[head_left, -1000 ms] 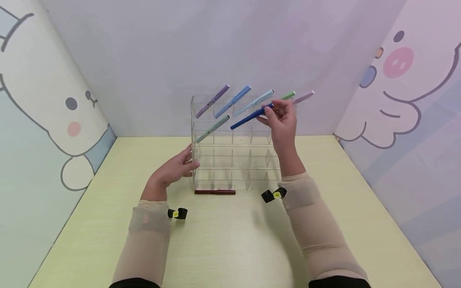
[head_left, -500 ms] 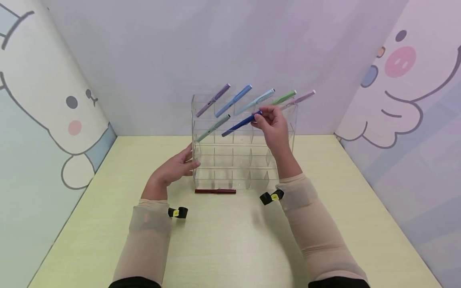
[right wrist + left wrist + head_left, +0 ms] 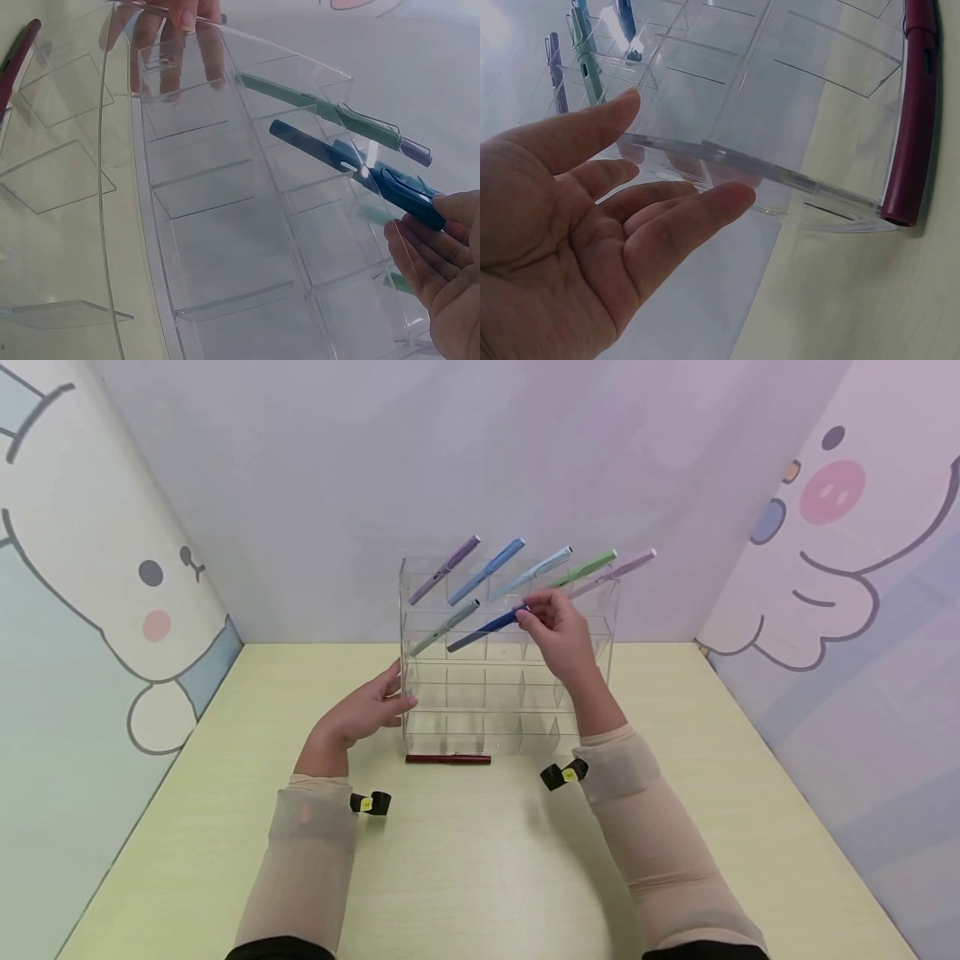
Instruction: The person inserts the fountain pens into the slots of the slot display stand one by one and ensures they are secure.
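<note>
My right hand (image 3: 562, 635) pinches a dark blue pen (image 3: 483, 631) near its upper end. The pen slants down to the left, its lower end at the second row from the top of a clear acrylic rack (image 3: 502, 663). Whether that tip is inside a compartment I cannot tell. In the right wrist view, the blue pen (image 3: 307, 142) lies beside a pale green pen (image 3: 319, 109). My left hand (image 3: 360, 706) rests at the rack's left side, thumb at the front edge and loosely bent fingers along the outer wall.
The top row holds purple (image 3: 444, 570), blue (image 3: 487, 571), light blue (image 3: 531, 574), green (image 3: 588, 568) and lilac (image 3: 633, 562) pens, all slanting. A dark red pen (image 3: 447, 759) lies on the table (image 3: 465, 860) along the rack's front. A wall (image 3: 337, 485) stands behind.
My right hand has moved left and down with the blue pen, bringing its lower end closer to the pale green pen. The left hand stays in place.
</note>
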A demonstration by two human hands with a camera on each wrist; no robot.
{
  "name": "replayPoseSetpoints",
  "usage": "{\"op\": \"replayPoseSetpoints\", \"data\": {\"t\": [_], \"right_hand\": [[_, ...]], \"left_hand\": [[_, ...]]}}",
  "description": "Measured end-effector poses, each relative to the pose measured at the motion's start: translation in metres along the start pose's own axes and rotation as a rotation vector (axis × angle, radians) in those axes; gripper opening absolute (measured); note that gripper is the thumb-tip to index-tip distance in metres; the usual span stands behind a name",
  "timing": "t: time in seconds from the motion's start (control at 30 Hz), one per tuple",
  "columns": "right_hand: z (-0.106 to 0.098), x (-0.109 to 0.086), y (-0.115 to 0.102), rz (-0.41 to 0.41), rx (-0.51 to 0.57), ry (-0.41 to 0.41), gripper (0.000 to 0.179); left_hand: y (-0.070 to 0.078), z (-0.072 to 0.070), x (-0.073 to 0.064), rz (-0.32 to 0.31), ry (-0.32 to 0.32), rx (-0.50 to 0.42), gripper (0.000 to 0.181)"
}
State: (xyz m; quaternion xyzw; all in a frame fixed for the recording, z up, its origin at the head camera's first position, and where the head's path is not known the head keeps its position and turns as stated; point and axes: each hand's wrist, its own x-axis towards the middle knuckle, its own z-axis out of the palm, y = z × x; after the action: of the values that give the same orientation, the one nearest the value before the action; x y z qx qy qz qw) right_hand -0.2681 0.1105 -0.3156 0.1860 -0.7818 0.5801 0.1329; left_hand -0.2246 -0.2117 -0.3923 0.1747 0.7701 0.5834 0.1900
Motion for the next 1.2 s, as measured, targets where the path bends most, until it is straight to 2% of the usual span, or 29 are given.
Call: {"op": "replayPoseSetpoints", "data": {"t": [0.3,0.57,0.8,1.07,1.2], "right_hand": [[0.005,0.001,0.002,-0.01,-0.08,0.002,0.033],[0.011,-0.001,-0.002,-0.055,-0.094,-0.001,0.032],[0.008,-0.002,0.0,-0.072,-0.144,-0.029,0.035],[0.0,-0.017,-0.029,-0.091,-0.046,-0.042,0.045],[-0.006,-0.023,-0.029,-0.121,0.01,-0.019,0.046]], "left_hand": [[0.0,0.0,0.0,-0.002,0.006,0.011,0.075],[0.0,0.0,0.0,0.004,0.005,-0.001,0.075],[-0.001,-0.001,-0.001,0.004,0.004,-0.003,0.076],[0.0,0.0,-0.002,-0.01,0.01,0.007,0.075],[0.001,0.001,-0.001,-0.003,0.012,0.007,0.075]]}}
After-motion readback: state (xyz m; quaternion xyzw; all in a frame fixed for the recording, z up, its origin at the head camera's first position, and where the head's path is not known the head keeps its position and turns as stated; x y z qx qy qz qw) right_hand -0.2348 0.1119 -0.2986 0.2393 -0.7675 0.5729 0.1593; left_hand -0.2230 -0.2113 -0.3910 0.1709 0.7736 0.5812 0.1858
